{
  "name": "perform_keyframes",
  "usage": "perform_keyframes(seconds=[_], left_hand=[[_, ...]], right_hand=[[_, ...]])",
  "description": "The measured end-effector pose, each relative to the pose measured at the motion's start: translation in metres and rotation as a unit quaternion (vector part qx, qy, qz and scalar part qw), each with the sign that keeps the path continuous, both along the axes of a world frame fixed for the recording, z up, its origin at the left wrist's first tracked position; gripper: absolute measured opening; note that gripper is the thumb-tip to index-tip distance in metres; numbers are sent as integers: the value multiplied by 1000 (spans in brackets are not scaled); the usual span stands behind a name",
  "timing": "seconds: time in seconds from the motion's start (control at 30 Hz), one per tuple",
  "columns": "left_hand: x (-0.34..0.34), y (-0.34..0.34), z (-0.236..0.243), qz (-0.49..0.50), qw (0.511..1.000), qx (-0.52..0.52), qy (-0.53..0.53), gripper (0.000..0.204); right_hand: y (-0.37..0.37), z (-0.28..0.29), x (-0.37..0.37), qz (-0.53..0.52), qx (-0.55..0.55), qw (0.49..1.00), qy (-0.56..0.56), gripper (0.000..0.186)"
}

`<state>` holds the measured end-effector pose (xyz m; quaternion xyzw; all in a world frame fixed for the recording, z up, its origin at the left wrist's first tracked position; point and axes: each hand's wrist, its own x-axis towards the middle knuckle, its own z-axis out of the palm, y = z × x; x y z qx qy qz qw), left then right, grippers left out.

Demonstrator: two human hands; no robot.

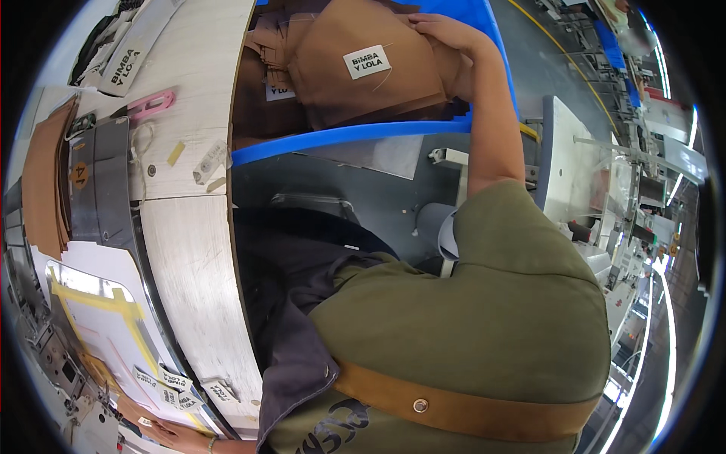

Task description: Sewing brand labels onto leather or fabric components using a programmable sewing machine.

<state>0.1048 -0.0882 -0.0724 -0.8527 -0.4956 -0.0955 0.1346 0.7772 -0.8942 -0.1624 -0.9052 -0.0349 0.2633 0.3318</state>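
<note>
My right hand [448, 34] reaches into a blue bin [333, 138] at the top, fingers stretched over the upper right edge of a brown panel [363, 94]; its thumb is hidden. This panel lies on several other brown pieces and carries a white label [367, 62] with black lettering and loose threads. At the lower left, partly cut by the dark rim, my left hand [175, 436] lies with fingers outstretched on a brown piece [130, 411] beside a sewing machine [64, 371]. Several loose white labels [170, 386] are near that hand.
The pale worktable [193, 265] bears a pink cutter [150, 104], a stack of brown pieces [47, 178], a grey folder [102, 178] and a yellow-taped template [98, 303]. A white table panel [558, 155] stands right of the bin. Machines line the far right.
</note>
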Motion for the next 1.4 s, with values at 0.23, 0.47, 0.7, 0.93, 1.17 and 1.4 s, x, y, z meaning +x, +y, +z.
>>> perform_keyframes(seconds=[0.23,0.47,0.7,0.93,1.17,1.4], left_hand=[[1,1,3,-13,1000,15,17,53],[17,-16,7,2,1000,-4,2,52],[12,-11,9,-5,1000,-16,-9,53],[4,1,-2,-9,999,-1,-33,52],[-8,7,-2,30,999,-5,-34,55],[-2,6,-6,45,999,5,-13,56]], right_hand=[[-42,5,1,34,57,997,32,55],[-48,-21,16,1,-37,998,-47,52],[-22,40,-23,-36,29,999,25,63],[-7,17,-9,-100,-140,985,-25,46],[-29,3,7,-51,-85,989,-106,36],[-75,-15,24,-114,-53,980,-153,39]])
